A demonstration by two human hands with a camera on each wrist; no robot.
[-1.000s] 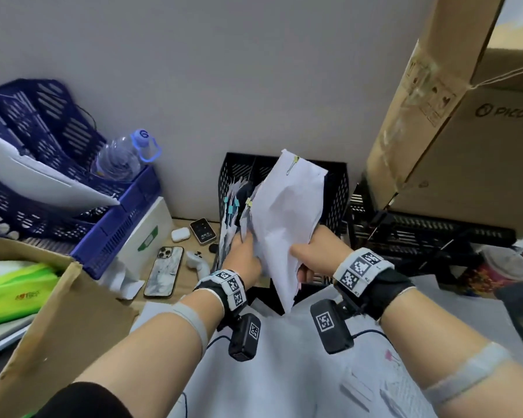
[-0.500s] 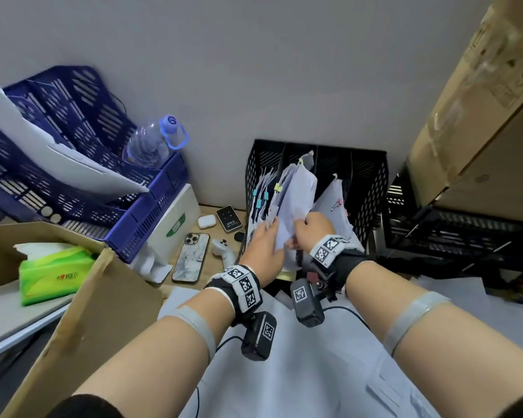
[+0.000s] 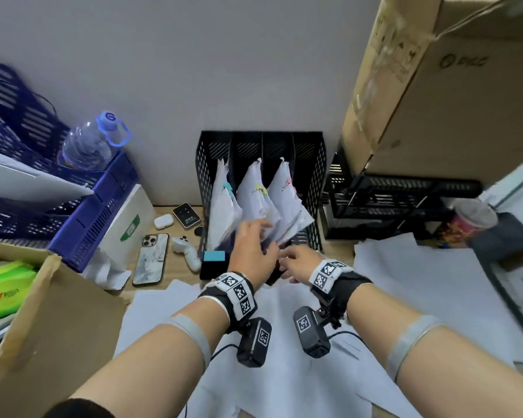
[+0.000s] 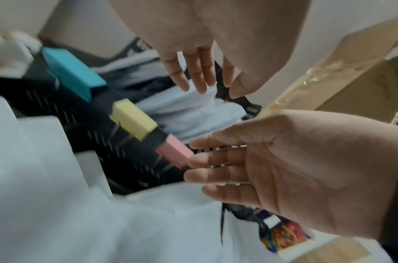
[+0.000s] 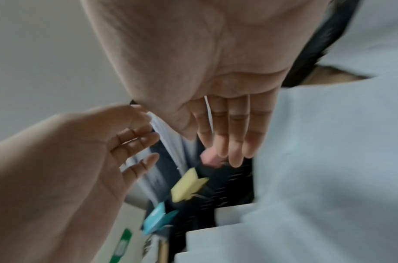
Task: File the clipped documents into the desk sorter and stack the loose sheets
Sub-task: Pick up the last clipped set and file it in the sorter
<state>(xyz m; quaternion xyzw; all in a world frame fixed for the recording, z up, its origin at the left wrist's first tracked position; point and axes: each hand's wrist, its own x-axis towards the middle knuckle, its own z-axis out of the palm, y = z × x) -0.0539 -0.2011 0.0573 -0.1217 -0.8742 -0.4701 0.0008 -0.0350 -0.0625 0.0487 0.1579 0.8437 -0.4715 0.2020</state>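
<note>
The black mesh desk sorter (image 3: 316, 188) stands against the wall. Three clipped document bundles lean in its slots, marked by a blue clip (image 3: 227, 187), a yellow clip (image 3: 261, 188) and a pink clip (image 3: 288, 182). My left hand (image 3: 255, 236) hovers open at the lower edge of the middle bundle, fingers straight (image 4: 200, 76). My right hand (image 3: 292, 262) is open and empty just in front of the sorter's base. Blue (image 4: 72, 74), yellow (image 4: 132, 121) and pink (image 4: 174, 153) clips sit on the sorter's front rim. Loose white sheets (image 3: 284, 351) lie spread over the desk under my forearms.
Blue stacked trays (image 3: 82, 218) with a water bottle (image 3: 88, 146) stand on the left. A phone (image 3: 150, 259), earbuds case (image 3: 163, 221) and white controller (image 3: 187, 251) lie beside the sorter. Cardboard boxes sit upper right (image 3: 435, 101) and lower left (image 3: 43, 327). A black tray (image 3: 390, 203) and cup (image 3: 471, 218) are on the right.
A second ago both hands held a clipped bundle up in front of the sorter. They pushed it down into a slot, let go, and have drawn back open.
</note>
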